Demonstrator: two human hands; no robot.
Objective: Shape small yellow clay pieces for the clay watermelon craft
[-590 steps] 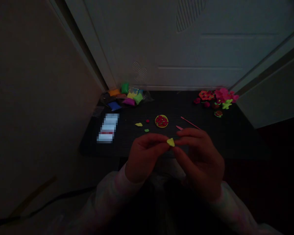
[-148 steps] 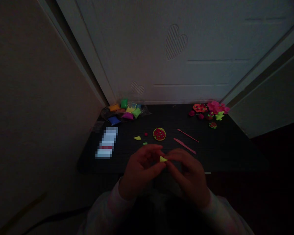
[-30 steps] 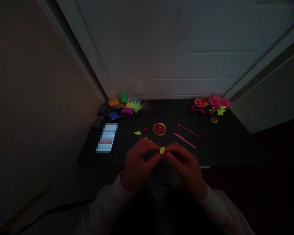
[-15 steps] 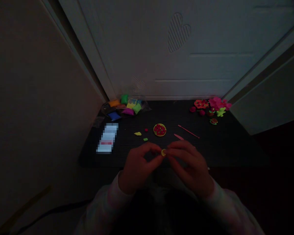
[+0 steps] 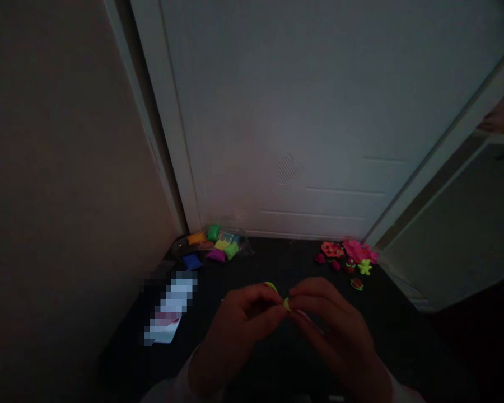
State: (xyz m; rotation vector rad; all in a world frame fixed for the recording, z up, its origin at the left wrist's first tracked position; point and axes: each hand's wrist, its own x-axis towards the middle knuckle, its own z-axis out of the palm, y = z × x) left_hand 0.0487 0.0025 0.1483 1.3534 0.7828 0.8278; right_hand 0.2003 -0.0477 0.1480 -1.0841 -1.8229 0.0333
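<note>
- Yellow piece point(image 5: 287, 304): held between both hands, above the dark tabletop point(image 5: 277, 268).
- Left hand point(image 5: 241, 322): thumb and fingers narrowed, piece pinched.
- Right hand point(image 5: 340, 324): piece pinched from the opposite side.
- Clear plastic bag point(image 5: 246, 245): orange, green, yellow, light-green and magenta packets point(image 5: 223, 244) are contained; whether the blue packet point(image 5: 192, 262) is enclosed cannot be told.
- Pink flower shapes point(image 5: 356, 250): grouped far right.

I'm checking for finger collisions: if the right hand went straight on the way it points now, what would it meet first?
The small yellow piece at the fingertips of the right hand, then probably the left hand; depth is unclear in this dim view.
</note>
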